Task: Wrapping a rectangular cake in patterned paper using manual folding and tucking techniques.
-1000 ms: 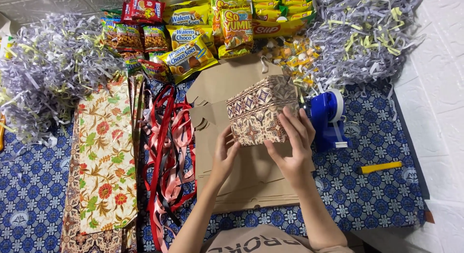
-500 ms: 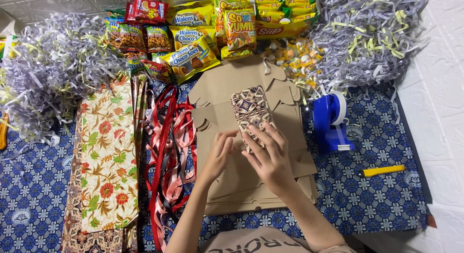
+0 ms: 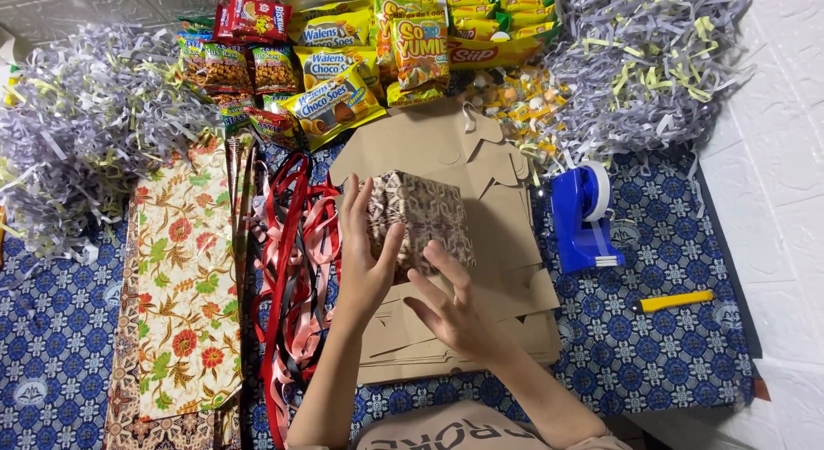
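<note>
Moved: I see the patterned box (image 3: 421, 220) turned since before; left hand (image 3: 367, 259) now grasps its side.
Right hand (image 3: 455, 308): fingers spread, released, touching its lower edge.
Box: brown batik print, above the cardboard stack (image 3: 506, 278).
Room: ribbons (image 3: 296, 270) left, tape dispenser (image 3: 585, 216) right.

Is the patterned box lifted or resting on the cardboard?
Cannot tell for sure. The patterned box is tilted, gripped by the left hand, the right hand touching its lower edge over the cardboard.
</note>
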